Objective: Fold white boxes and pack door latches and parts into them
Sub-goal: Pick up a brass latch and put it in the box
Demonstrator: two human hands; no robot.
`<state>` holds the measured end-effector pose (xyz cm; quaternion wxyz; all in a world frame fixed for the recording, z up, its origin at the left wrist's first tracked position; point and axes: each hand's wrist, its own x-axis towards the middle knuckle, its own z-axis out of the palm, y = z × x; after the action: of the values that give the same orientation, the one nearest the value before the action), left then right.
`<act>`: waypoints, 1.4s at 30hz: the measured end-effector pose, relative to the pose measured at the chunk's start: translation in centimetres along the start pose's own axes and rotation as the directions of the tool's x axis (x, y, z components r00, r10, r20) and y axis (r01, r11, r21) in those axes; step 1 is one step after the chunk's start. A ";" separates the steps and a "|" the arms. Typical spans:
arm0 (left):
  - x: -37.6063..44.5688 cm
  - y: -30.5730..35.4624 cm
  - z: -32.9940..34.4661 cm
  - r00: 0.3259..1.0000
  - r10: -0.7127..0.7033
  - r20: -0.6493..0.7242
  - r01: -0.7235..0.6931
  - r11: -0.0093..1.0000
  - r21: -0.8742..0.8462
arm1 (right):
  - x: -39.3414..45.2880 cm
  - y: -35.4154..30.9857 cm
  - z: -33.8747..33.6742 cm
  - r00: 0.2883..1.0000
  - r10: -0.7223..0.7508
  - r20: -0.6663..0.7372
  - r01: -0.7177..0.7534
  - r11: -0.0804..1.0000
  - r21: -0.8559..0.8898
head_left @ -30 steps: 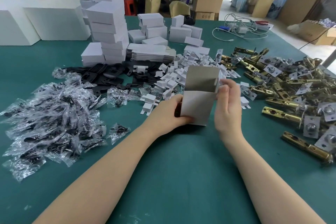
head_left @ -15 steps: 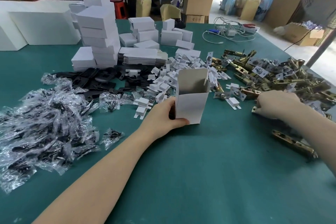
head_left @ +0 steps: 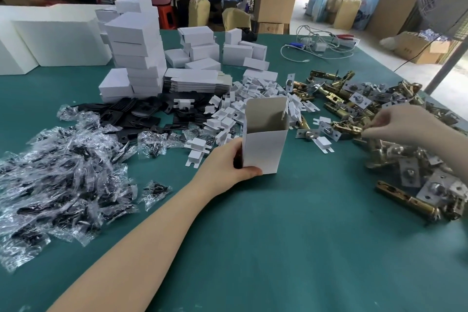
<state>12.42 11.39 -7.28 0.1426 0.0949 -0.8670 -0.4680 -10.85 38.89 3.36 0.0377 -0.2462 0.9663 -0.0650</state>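
Left hand [head_left: 222, 163] gripping an upright open white box [head_left: 264, 139] on the green tabletop [head_left: 291, 235]. Right hand [head_left: 397, 124], well apart, pinching a brass door latch [head_left: 347, 128] at the latch pile [head_left: 405, 159].

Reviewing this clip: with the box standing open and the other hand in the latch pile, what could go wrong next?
The open white cardboard box stands upright, gripped low by the left hand only; a heavy latch dropped in might tip it. The right hand pinches one brass door latch in a tangled pile, so neighbours may drag along.
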 end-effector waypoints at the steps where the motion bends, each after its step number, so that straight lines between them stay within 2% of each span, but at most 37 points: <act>1: 0.0 0.0 0.0 1.000 -0.003 0.002 0.003 1.000 -0.001 | -0.2 0.4 -0.4 0.999 0.015 -0.031 -0.012 0.996 0.093; 4: -0.1 0.2 -0.1 1.000 -0.011 0.005 0.011 1.000 -0.028 | -0.9 0.7 -0.9 0.998 0.032 -0.052 -0.018 0.969 0.245; 7: -0.2 0.4 -0.3 1.000 -0.025 -0.007 0.024 0.991 -0.128 | -1.5 -0.2 -1.0 0.999 -0.016 -0.050 0.026 0.981 0.191; 10: -0.1 -0.1 -0.6 0.998 -0.045 -0.037 0.035 0.973 -0.229 | -2.4 -1.9 -1.7 0.989 -0.122 -0.078 0.129 0.987 0.093; 12: 0.0 -0.2 -0.8 0.998 -0.044 -0.042 0.032 0.969 -0.246 | -3.2 -3.4 -3.0 0.975 -0.176 -0.137 0.200 0.962 0.185; 16: 0.0 -0.3 -1.5 0.998 -0.039 -0.052 0.028 0.982 -0.186 | -5.5 -8.1 -6.9 0.934 -0.276 -0.227 0.356 0.768 0.533; 19: 0.0 -0.5 -2.2 0.997 -0.018 -0.077 0.007 0.990 -0.140 | -6.5 -12.1 -8.5 0.896 -0.369 -0.247 0.438 0.641 0.631; 22: 0.1 -0.8 -2.6 0.998 -0.030 -0.064 0.019 0.987 -0.158 | -6.4 -15.6 -8.4 0.856 -0.468 -0.220 0.503 0.653 0.567; 25: 0.2 -1.1 -2.6 0.998 -0.031 -0.056 0.021 0.986 -0.163 | -5.8 -18.1 -7.4 0.803 -0.552 -0.224 0.595 0.732 0.332; 29: 0.3 -1.3 -2.7 0.999 -0.021 -0.043 0.014 0.986 -0.164 | -4.8 -19.2 -6.4 0.720 -0.620 -0.311 0.672 0.735 0.091; 32: 0.5 -1.4 -2.7 0.999 -0.006 -0.036 -0.001 0.983 -0.184 | -4.3 -19.5 -5.8 0.737 -0.620 -0.270 0.658 0.749 0.078; 36: 0.4 -1.4 -2.5 1.000 -0.006 -0.029 -0.001 0.971 -0.237 | -4.0 -19.8 -2.6 0.766 -0.627 -0.144 0.623 0.778 -0.075; 40: 0.5 -1.2 -2.5 0.999 -0.006 -0.035 -0.003 0.968 -0.250 | -3.6 -19.1 0.4 0.776 -0.614 -0.143 0.623 0.782 0.025; 42: 0.5 -1.2 -2.4 0.999 -0.011 -0.039 0.001 0.969 -0.247 | -3.2 -18.6 1.5 0.770 -0.607 -0.196 0.634 0.764 0.122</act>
<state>12.79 8.74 -6.92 0.1692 0.0881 -0.7987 -0.5707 0.90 24.10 4.68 -0.0341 -0.5424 0.8201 -0.1789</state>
